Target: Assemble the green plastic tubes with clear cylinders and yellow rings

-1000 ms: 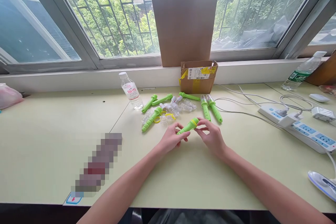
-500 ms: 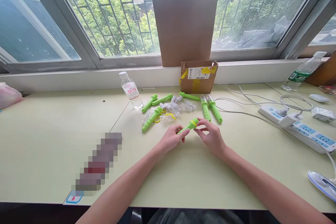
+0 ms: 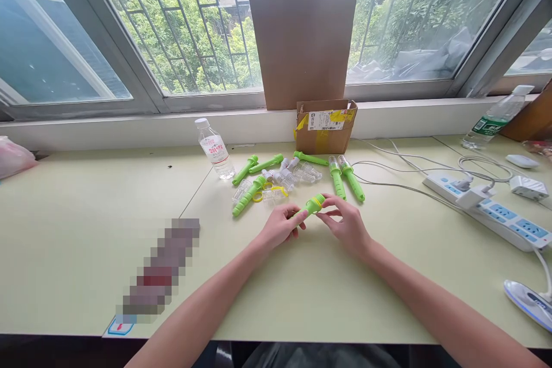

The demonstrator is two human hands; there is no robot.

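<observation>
While the left hand [image 3: 282, 224] wraps thumb and fingers around the lower part of a green tube [image 3: 311, 207], the right hand [image 3: 347, 223] grasps its ribbed upper end between thumb and fingertips, close to a yellow band [image 3: 319, 200] circling that end. The held tube is tilted, its ribbed end up and to the right, above the near middle of the pale table [image 3: 366, 299]; its lower end is hidden in the left hand.

Just beyond the hands lies a loose group of parts: 4 green tubes without clear tops [image 3: 250, 196], several clear plastic caps [image 3: 308, 172], some small white pieces [image 3: 284, 164] and a few yellow rings [image 3: 257, 198]. The clear caps overlap, so their number is hard to tell. To the right of this group, 2 green tubes with clear tops [image 3: 352, 179] lie side by side, near the right hand.

Farther back, an open cardboard box [image 3: 323, 137] stands near the window wall. A water bottle [image 3: 214, 152] is upright left of the group, and another bottle with a green label [image 3: 489, 125] stands at the far right. Nearer on that side are grey cables [image 3: 401, 187] and a white power strip [image 3: 491, 215] with plugs in it.
</observation>
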